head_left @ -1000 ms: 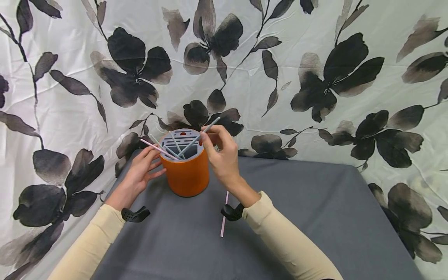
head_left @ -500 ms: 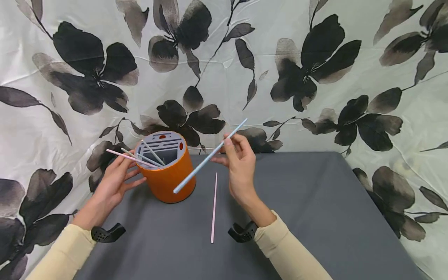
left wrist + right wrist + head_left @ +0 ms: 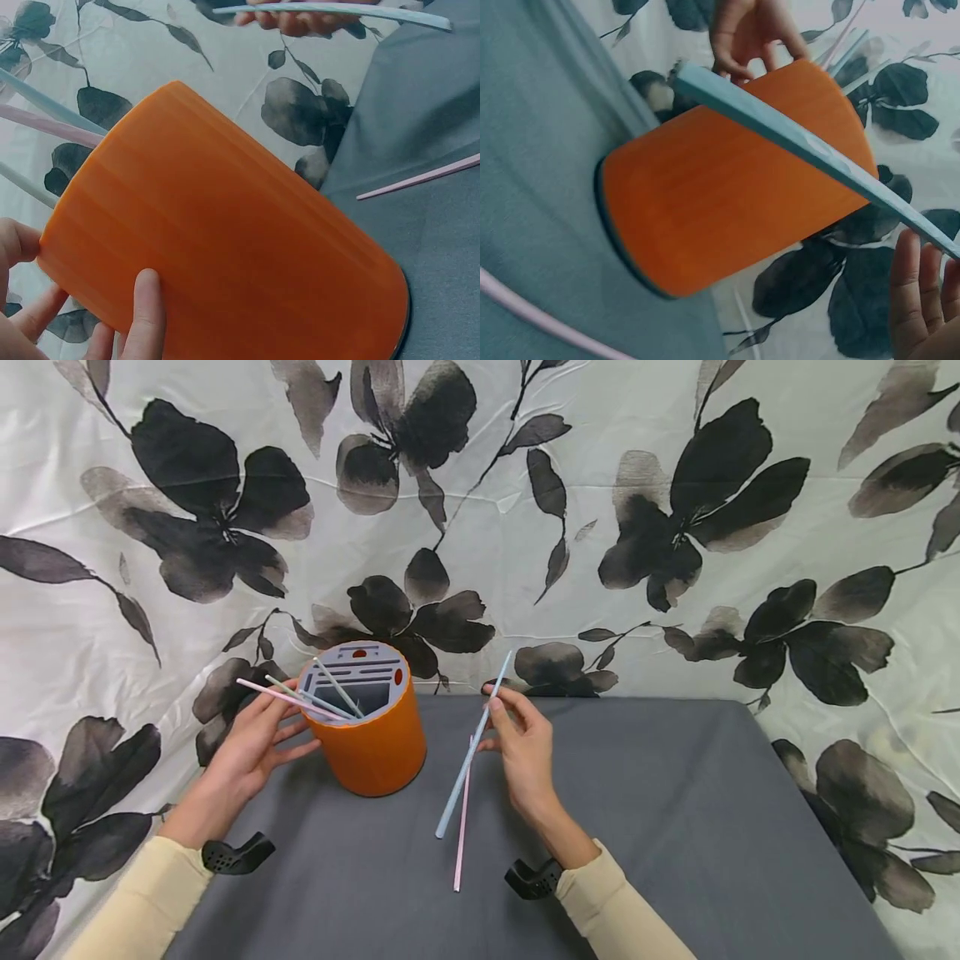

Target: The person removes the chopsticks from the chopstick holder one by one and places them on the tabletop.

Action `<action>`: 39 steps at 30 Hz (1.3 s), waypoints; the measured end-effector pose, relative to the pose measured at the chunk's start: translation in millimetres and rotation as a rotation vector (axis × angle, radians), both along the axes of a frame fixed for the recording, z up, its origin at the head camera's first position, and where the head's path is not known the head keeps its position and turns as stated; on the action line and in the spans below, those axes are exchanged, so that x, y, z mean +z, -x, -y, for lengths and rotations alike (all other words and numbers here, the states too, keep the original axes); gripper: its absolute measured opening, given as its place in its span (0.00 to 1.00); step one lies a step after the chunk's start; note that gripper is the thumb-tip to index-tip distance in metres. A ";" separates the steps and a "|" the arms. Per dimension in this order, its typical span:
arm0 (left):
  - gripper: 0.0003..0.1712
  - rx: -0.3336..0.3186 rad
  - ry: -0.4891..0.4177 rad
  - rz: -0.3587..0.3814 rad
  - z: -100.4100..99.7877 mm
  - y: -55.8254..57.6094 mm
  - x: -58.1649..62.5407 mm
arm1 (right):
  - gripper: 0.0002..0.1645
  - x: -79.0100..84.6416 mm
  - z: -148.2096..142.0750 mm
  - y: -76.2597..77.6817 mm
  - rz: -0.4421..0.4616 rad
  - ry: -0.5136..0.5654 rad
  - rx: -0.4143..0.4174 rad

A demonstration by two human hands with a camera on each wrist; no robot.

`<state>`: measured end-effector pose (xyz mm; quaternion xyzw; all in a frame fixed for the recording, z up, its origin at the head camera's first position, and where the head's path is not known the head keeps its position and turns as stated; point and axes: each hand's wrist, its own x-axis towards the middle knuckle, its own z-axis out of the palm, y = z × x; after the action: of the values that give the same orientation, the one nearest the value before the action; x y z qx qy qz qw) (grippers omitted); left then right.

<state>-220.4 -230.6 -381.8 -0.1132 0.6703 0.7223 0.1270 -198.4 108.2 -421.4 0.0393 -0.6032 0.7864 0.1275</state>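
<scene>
An orange round knife block (image 3: 375,756) with a grey slotted top stands on the table. My left hand (image 3: 251,756) rests its spread, mostly straight fingers against the block's left side and rim. A pink chopstick (image 3: 258,688) and pale blue-green chopsticks (image 3: 337,687) lean in the block's large front compartment. To the right of the block, my right hand (image 3: 527,756) pinches a light blue chopstick (image 3: 459,785) near its thin upper end, thick end slanting down. Another pink chopstick (image 3: 461,852) lies on the table, partly overlapped by the blue one in the head view.
A grey cloth (image 3: 660,818) covers the table, its right edge sloping toward the front. Behind it hangs a white curtain (image 3: 525,552) with dark flowers. Each wrist wears a black camera mount (image 3: 238,853).
My right hand has drawn the light blue chopstick out of the block, moved right, and swung its thick end downward. My left hand stays at the block.
</scene>
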 end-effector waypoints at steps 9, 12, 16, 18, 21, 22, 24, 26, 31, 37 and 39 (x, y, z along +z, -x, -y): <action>0.35 0.006 0.025 0.006 -5.5 4.8 -3.3 | 0.17 -30.1 -14.3 -1.7 0.127 -0.145 -0.025; 0.34 0.013 0.019 0.008 -6.8 6.5 -5.3 | 0.17 -41.4 -19.3 -0.9 0.173 -0.185 -0.043; 0.34 0.025 0.012 0.011 -8.1 7.9 -5.3 | 0.17 -56.1 -23.9 1.1 0.223 -0.247 -0.073; 0.35 0.028 0.013 0.014 -8.5 7.8 -5.0 | 0.17 -63.7 -25.5 1.8 0.241 -0.271 -0.087; 0.34 0.030 0.009 0.014 -7.9 6.0 -5.0 | 0.17 -75.4 -27.5 2.1 0.269 -0.304 -0.111; 0.33 0.030 0.009 0.014 -7.6 5.1 -5.1 | 0.17 -79.3 -28.1 2.1 0.277 -0.321 -0.118; 0.32 0.031 0.007 0.013 -7.1 3.7 -5.4 | 0.16 -87.1 -29.4 2.0 0.292 -0.359 -0.134; 0.31 0.031 0.010 0.012 -7.0 2.6 -5.5 | 0.15 -94.0 -30.6 1.0 0.300 -0.406 -0.148; 0.31 0.040 0.019 0.007 -7.4 1.2 -5.8 | 0.13 -106.6 -30.4 -2.1 0.320 -0.535 -0.177; 0.32 0.047 0.024 -0.004 -6.5 -2.0 -3.4 | 0.13 -113.4 -24.3 -2.5 0.318 -0.656 -0.178; 0.33 0.048 0.025 -0.007 -6.1 -2.8 -2.6 | 0.12 -113.2 -22.2 -1.7 0.311 -0.687 -0.183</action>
<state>-217.6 -224.5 -384.4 -0.1283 0.6768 0.7171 0.1061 -196.7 130.5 -534.6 -0.0941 -0.8446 0.5204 0.0833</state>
